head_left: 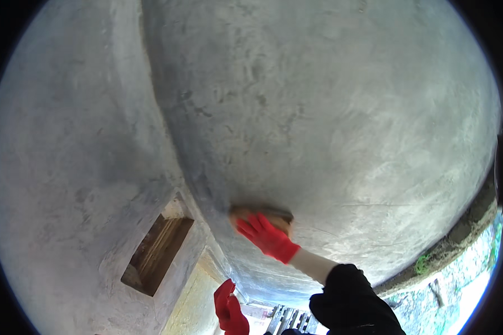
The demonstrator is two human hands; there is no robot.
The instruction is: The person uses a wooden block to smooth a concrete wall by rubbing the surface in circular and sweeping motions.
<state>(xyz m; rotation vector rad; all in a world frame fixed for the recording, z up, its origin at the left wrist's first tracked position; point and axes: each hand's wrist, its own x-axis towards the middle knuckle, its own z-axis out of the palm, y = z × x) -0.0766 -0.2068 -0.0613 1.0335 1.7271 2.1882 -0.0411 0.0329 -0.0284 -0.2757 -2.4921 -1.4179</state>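
Note:
A grey plastered wall (296,111) fills most of the view. My right hand (268,237), in a red glove, presses a brown block-like tool (285,215) against the lower part of the wall. Its fingers lie across the block, which is slightly blurred and partly covered by the glove, so its exact kind is not plain. Lower and further left, my left hand (230,312), also in a red glove, is raised near the corner between the walls. Its thumb stands apart from its fingers, and nothing shows in it.
A rectangular recess (159,254) with brown inside faces opens in the left wall. Slatted material (288,319) lies at the bottom. Along the right runs a rough ledge (452,240) with a small green plant (423,264), and bright ground lies beyond.

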